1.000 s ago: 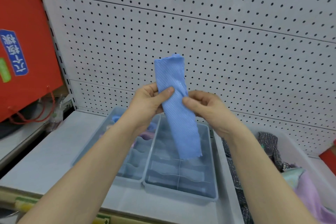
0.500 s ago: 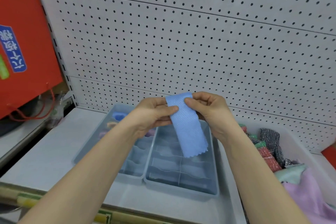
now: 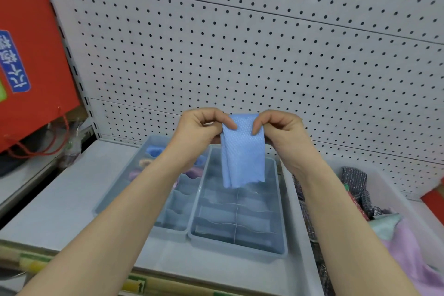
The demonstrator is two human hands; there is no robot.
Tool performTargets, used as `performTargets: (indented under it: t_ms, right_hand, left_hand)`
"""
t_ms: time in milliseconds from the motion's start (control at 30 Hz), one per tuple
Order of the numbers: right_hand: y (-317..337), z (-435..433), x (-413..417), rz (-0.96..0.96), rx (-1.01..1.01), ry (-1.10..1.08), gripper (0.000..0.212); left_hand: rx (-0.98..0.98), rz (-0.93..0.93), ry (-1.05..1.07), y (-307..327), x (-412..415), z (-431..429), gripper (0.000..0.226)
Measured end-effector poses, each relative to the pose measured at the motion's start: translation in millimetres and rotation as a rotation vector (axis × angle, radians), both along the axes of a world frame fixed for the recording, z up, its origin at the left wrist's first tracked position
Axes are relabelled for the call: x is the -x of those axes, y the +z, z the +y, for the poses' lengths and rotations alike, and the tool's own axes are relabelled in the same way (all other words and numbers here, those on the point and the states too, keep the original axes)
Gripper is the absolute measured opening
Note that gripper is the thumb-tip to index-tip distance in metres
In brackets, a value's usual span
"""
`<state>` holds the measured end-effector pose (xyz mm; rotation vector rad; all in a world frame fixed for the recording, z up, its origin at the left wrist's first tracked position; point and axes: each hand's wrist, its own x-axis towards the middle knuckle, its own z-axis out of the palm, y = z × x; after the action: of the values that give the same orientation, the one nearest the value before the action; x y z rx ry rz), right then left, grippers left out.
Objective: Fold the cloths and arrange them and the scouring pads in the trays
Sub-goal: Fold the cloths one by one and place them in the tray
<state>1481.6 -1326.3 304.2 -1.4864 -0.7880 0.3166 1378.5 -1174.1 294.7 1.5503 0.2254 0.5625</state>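
Observation:
A blue cloth (image 3: pixel 242 154), folded into a short strip, hangs in the air above the right divided tray (image 3: pixel 283 245). My left hand (image 3: pixel 199 130) pinches its top left corner and my right hand (image 3: pixel 278 130) pinches its top right corner. The left divided tray (image 3: pixel 113 190) holds folded blue and purple cloths in its far compartments, partly hidden by my left forearm. Dark glittery scouring pads (image 3: pixel 355 180) lie in the white bin (image 3: pixel 300 235) at the right.
A pink cloth (image 3: pixel 413 250) and a pale green cloth (image 3: pixel 384 226) lie in the white bin. A white pegboard wall (image 3: pixel 240 43) stands behind the shelf. A red bag (image 3: pixel 31 55) hangs at the left. The shelf's front edge carries label strips.
The long blue strip has been folded in half to a shorter piece. Both hands moved from its middle to its top fold and now hold it by the upper corners.

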Motion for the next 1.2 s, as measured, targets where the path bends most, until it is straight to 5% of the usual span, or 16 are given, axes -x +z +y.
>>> performTargets:
  t_ms: [233, 333, 433, 567, 733, 900, 1067, 1200]
  right_hand:
    - [-1.9, 0.3, 2.8, -0.125, 0.003, -0.005, 0.044]
    - [-6.4, 2.8, -2.7, -0.133, -0.029, -0.083, 0.050]
    - [-10.5, 4.9, -7.9, -0.175, -0.042, -0.144, 0.054]
    - [-17.0, 1.5, -6.0, -0.218, -0.008, -0.094, 0.053]
    - [-29.8, -8.1, -1.5, -0.547, 0.262, 0.027, 0.059]
    - [-31.3, -0.9, 7.4, -0.609, 0.169, -0.017, 0.033]
    - [-25.1, -2.0, 7.3, -0.680, 0.231, -0.026, 0.055]
    - [-23.5, 1.3, 8.7, -0.663, 0.201, -0.031, 0.034]
  left_hand:
    - [0.085, -0.026, 0.008, 1.0, 2.3, -4.2, 0.026]
    - [0.254, 0.139, -0.179, 0.3, 4.0, 0.9, 0.033]
    - [0.164, 0.289, -0.304, -7.8, 10.8, -6.1, 0.033]
    - [0.233, 0.293, -0.203, -17.5, 10.6, -6.6, 0.026]
    - [0.454, 0.266, -0.109, -17.5, 5.8, 6.7, 0.028]
    - [0.637, 0.228, -0.163, -14.4, 8.3, 9.0, 0.029]
    - [0.759, 0.218, -0.183, -8.3, 9.3, 9.2, 0.025]
    - [0.717, 0.280, -0.217, -7.1, 11.4, 11.0, 0.021]
